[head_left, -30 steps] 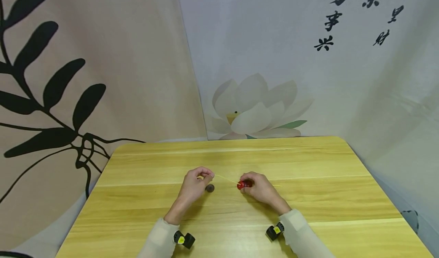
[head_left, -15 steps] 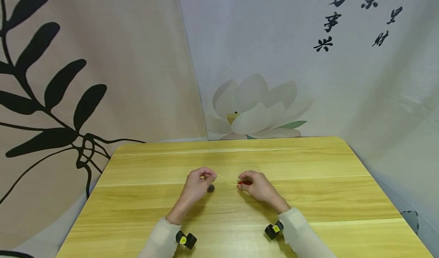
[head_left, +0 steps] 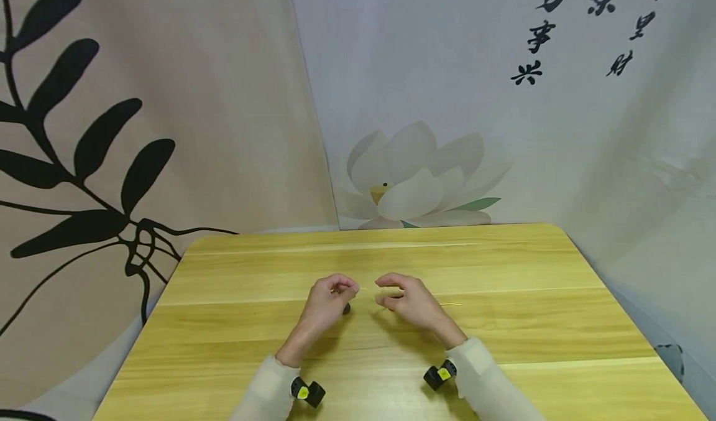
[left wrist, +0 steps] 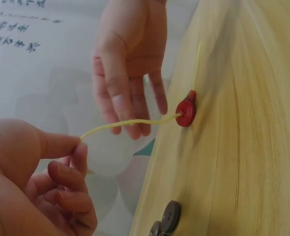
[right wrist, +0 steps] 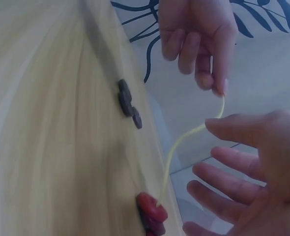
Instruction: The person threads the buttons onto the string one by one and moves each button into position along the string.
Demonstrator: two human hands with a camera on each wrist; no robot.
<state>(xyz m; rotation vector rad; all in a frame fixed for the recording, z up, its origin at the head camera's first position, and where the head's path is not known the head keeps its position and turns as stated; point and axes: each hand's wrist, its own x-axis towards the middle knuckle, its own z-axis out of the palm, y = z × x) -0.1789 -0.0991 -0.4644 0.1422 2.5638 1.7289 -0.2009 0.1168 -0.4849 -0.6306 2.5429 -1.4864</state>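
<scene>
Left hand (left wrist: 32, 182) pinches the free end of a thin yellow cord (left wrist: 130, 122); right hand (right wrist: 248, 167) is spread, holding nothing. Cord runs to a red button (left wrist: 186, 112) lying on the wooden table (left wrist: 253, 147), dark buttons (left wrist: 167, 220) nearby. Cord looks limp and light, button small, hard, likely slippery: pinch the cord near its tip, the button by its rim.

Lighting: even, soft, bright indoor; faint shadows under hands on table (head_left: 503, 321). Head view: sharp, wide-angle bending at edges. Left wrist view: fairly crisp. Right wrist view: washed out, motion-blurred, dark buttons (right wrist: 128, 104) smeared.
</scene>
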